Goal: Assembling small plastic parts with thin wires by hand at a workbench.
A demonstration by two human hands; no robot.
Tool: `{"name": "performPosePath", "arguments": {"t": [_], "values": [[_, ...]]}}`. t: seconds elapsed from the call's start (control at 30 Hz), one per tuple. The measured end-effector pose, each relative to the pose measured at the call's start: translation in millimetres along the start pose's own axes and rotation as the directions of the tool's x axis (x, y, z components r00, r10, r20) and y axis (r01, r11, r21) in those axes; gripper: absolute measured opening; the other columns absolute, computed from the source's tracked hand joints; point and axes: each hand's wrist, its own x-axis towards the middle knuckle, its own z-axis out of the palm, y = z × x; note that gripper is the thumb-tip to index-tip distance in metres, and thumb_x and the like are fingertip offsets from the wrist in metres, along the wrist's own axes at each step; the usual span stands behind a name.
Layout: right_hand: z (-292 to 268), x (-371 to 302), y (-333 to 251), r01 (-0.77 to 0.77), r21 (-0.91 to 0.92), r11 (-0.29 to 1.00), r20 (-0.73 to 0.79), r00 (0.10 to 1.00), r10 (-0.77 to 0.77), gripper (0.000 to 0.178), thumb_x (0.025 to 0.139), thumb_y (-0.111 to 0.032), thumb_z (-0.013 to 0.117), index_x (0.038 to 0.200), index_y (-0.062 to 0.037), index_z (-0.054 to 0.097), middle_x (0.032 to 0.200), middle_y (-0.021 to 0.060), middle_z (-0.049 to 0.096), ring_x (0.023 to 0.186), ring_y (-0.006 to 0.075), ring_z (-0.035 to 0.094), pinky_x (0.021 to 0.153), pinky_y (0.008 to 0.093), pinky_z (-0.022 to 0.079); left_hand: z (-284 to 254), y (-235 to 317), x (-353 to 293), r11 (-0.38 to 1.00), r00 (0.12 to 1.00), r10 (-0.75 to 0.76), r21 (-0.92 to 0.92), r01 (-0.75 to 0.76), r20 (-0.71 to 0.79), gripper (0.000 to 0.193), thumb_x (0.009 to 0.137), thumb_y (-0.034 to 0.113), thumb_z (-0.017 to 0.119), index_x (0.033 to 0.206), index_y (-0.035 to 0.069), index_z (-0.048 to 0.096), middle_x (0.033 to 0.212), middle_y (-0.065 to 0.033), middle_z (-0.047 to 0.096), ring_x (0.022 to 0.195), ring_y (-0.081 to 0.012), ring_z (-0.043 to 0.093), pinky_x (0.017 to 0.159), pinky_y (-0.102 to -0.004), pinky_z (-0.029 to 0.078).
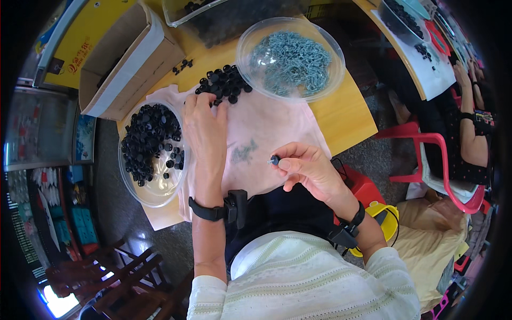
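Between the thumb and fingers of my right hand (313,169), over the cloth, is a small black plastic knob (274,159) with a thin metallic tip pointing left. My left hand (205,124) reaches to the near edge of a loose pile of black plastic caps (226,82). Its fingers are curled down there, and what they grip, if anything, is hidden. Left of that forearm, a clear round tub (161,198) holds many black knobs. Beyond the cloth, a clear round bowl (337,69) is heaped with grey metal screws (293,58).
A pale pink cloth (277,125) with a grey smudge covers part of the wooden table (349,114). An open cardboard box (136,64) and a clear bin (213,18) of black parts stand behind. To the right are a red chair (445,160) and another person's arm (472,138).
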Motion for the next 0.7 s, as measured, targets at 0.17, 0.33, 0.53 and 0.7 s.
{"name": "performPosePath", "arguments": {"t": [0.17, 0.33, 0.53, 0.7], "values": [[2.1, 0.5, 0.7, 0.011, -0.012, 1.0, 0.004, 1.0, -0.011, 0.027, 0.086, -0.011, 0.068, 0.11, 0.0022, 0.062, 0.093, 0.0047, 0.065, 0.079, 0.0087, 0.062, 0.061, 0.0236, 0.059, -2.7, -2.4, -1.9, 0.999, 1.0, -0.023, -0.041, 0.024, 0.018, 0.019, 0.075, 0.007, 0.069, 0.092, 0.001, 0.066, 0.093, -0.0127, 0.058, 0.093, -0.0322, 0.056, 0.082, -0.0401, 0.045], [4.3, -4.4, 0.7, 0.06, -0.067, 0.996, -0.02, 0.998, -0.061, 0.026, 0.087, -0.01, 0.067, 0.11, 0.0006, 0.063, 0.092, 0.0047, 0.065, 0.077, 0.0086, 0.063, 0.062, 0.0233, 0.058, -15.9, -3.4, -14.1, 0.974, 0.983, 0.161, -0.145, -0.172, -0.084, 0.022, 0.075, 0.0, 0.07, 0.097, 0.001, 0.067, 0.099, -0.0098, 0.063, 0.091, -0.0246, 0.059, 0.08, -0.035, 0.047], [14.5, -16.9, -7.7, 0.224, -0.165, 0.96, -0.009, 0.973, -0.229, 0.024, 0.086, -0.006, 0.067, 0.109, 0.0001, 0.063, 0.095, 0.0059, 0.066, 0.079, 0.0087, 0.064, 0.067, 0.0235, 0.057, -57.2, 34.1, -77.4, 0.269, 0.906, -0.109, -0.865, 0.424, 0.41, 0.023, 0.086, -0.009, 0.059, 0.109, -0.008, 0.058, 0.104, -0.0165, 0.065, 0.094, -0.0219, 0.066, 0.086, -0.0312, 0.055], [26.2, -22.9, 0.3, 0.297, -0.271, 0.916, 0.029, 0.953, -0.3, 0.022, 0.088, -0.005, 0.065, 0.109, 0.0015, 0.062, 0.102, 0.0075, 0.065, 0.089, 0.011, 0.064, 0.076, 0.0242, 0.055, -59.1, 33.1, -117.9, 0.024, 0.856, -0.114, -0.86, 0.509, 0.504, 0.024, 0.084, -0.008, 0.061, 0.108, -0.004, 0.062, 0.106, -0.016, 0.065, 0.099, -0.0247, 0.066, 0.086, -0.0344, 0.056]]}}
